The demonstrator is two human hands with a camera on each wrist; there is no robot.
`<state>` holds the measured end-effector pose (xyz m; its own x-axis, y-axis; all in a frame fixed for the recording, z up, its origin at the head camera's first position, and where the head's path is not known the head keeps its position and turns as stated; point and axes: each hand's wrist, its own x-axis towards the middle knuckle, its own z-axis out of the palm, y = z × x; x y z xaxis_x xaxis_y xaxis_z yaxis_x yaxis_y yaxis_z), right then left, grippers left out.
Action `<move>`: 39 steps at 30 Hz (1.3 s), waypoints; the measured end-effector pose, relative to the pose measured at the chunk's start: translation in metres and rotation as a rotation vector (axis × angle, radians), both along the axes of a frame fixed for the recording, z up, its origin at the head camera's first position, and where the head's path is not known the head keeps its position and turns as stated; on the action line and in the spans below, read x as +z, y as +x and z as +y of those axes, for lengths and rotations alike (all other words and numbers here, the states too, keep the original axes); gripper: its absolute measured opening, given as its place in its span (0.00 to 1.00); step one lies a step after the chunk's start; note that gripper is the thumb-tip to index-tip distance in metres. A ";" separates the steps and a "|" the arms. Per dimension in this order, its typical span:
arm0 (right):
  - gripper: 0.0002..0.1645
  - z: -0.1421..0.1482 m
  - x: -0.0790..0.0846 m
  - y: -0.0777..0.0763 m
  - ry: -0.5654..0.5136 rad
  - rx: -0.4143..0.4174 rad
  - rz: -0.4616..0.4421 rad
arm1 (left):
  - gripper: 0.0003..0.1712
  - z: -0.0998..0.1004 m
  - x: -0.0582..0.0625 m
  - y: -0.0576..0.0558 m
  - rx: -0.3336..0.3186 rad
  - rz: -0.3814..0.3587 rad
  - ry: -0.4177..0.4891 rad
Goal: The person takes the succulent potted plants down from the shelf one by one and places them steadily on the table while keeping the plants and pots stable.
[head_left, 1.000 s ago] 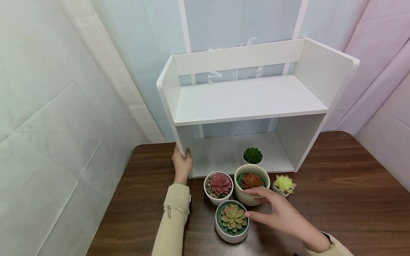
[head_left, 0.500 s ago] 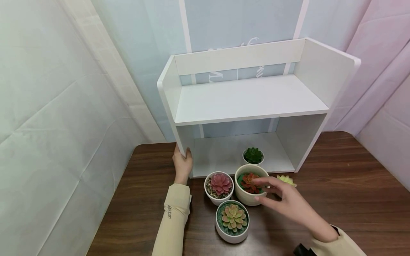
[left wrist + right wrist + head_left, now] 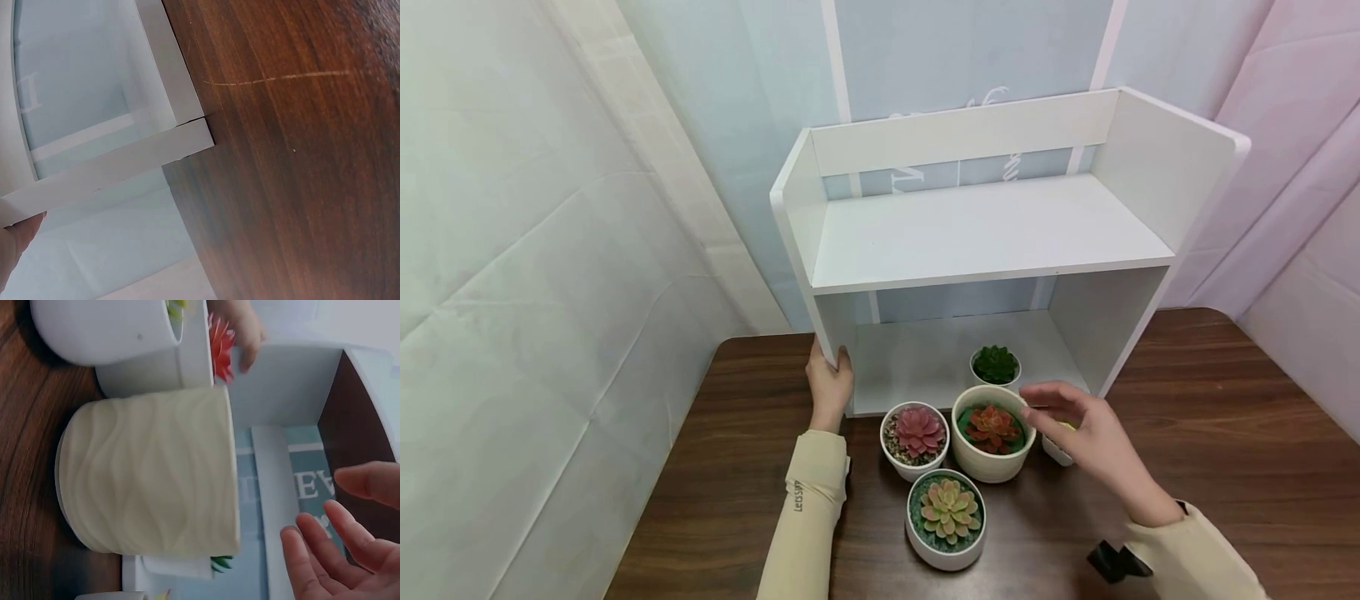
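My left hand (image 3: 830,385) grips the left side panel of a white two-tier shelf (image 3: 992,237), thumb on the inner side. In the left wrist view only part of that hand shows beside the panel's edge. My right hand (image 3: 1093,437) hovers just right of a cream pot with a red succulent (image 3: 992,433), its fingers loosely bent and holding nothing. Beneath it a small pot with a yellow-green succulent (image 3: 1057,451) is mostly hidden. In the right wrist view the cream pot (image 3: 150,475) stands apart from the fingers.
A small pot with a dark green succulent (image 3: 996,367) stands on the shelf's lower board. In front are a white pot with a pink succulent (image 3: 915,437) and another with a green-orange succulent (image 3: 948,517). All this rests on a brown wooden table (image 3: 722,467) before hanging cloth.
My right hand has moved right and away from me, from above the green-orange succulent past the cream pot, now covering the yellow-green succulent. My left hand keeps its grip on the shelf panel.
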<state>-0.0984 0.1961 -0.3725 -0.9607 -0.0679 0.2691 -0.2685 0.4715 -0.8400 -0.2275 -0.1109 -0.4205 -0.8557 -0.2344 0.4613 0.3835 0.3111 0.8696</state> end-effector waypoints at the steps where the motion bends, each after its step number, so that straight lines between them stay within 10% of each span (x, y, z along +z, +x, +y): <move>1: 0.15 0.002 -0.001 -0.002 -0.007 -0.014 -0.014 | 0.27 0.000 0.000 0.000 -0.005 0.000 0.002; 17: 0.19 0.015 -0.024 -0.026 0.008 -0.143 -0.134 | 0.27 -0.001 0.000 0.001 -0.033 -0.014 -0.011; 39: 0.41 0.014 -0.033 -0.059 0.095 -0.116 -0.261 | 0.26 -0.001 0.001 0.002 -0.011 -0.007 -0.014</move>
<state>-0.1575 0.2102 -0.4054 -0.9994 0.0332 0.0094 0.0110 0.5660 -0.8243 -0.2257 -0.1119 -0.4199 -0.8615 -0.2186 0.4583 0.3807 0.3192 0.8678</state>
